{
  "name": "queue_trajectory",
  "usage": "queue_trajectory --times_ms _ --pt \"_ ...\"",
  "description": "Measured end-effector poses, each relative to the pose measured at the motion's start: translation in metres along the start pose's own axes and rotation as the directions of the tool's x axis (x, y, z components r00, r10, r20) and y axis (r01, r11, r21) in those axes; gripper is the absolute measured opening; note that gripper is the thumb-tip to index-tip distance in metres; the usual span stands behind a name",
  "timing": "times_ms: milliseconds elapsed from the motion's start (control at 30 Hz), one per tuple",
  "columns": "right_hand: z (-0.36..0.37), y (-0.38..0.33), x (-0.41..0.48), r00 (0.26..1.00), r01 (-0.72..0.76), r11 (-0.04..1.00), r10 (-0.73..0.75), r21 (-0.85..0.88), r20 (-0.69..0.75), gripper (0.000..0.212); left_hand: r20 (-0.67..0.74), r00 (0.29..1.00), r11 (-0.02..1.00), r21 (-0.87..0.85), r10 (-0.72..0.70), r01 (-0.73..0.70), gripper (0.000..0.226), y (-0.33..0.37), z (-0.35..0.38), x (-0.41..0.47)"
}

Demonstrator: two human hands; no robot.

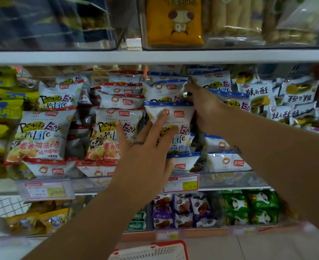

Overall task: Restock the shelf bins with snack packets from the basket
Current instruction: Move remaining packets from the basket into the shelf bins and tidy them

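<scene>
Head view, single frame.

Left hand point(145, 147): fingers straight and spread, laid flat against the front of a blue-trimmed packet point(181, 117). Nothing is curled round it; contact is by fingertips and palm only. A dark band shows on one finger.

Right hand point(201, 109): at the right edge of the same packet, reaching further into the stack. Its fingers run up and behind neighbouring blue packets and are mostly hidden, so I cannot tell whether it is pinching anything or just pushing.

The blue-trimmed packet stands upright, slightly proud of the others, in the clear bin point(230, 178) on the middle shelf, among more packets of the same kind above, below and to the right.

Left of it: red-trimmed packets point(42, 132) of the same brand, in the adjoining section. A price tag point(181, 182) hangs on the bin front, just below my left thumb.

Above: white shelf board point(155, 57). Below right: green packs point(248, 205) on the lower shelf.

Basket point(170, 243): red rim visible at the near bottom edge, well apart from both hands; contents not visible.
</scene>
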State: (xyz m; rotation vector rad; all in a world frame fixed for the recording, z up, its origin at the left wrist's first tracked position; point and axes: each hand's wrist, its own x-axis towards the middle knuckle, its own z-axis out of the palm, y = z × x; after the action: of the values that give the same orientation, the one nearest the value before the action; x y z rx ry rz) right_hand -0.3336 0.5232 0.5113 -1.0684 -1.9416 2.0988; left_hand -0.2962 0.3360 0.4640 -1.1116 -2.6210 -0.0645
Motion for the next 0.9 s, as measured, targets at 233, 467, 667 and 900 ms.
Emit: queue_trajectory --times_ms 233,467,667,900 --pt "-0.025 -0.009 -0.055 0.954 0.294 0.936 -0.276 -0.195 0.116 0.03 0.061 0.997 0.999 -0.028 -0.041 0.043 0.058 0.011 -0.018 -0.005" --pt "-0.104 0.043 -0.092 0.835 0.418 0.78 -0.532 -0.466 -0.14 0.041 0.084 0.996 0.685 -0.727 0.018 0.049 0.054 0.082 -0.053 0.006" --pt "-0.121 0.054 -0.068 0.923 0.272 0.868 -0.358 -0.416 -0.143 0.056 0.447 0.884 0.468 -0.758 -0.136 0.454 0.08 0.126 -0.034 0.074" --pt "-0.124 0.061 -0.062 0.883 0.359 0.71 -0.469 -0.606 -0.026 0.064 0.452 0.881 0.678 -0.606 -0.137 0.416 0.08 0.131 -0.014 0.064"
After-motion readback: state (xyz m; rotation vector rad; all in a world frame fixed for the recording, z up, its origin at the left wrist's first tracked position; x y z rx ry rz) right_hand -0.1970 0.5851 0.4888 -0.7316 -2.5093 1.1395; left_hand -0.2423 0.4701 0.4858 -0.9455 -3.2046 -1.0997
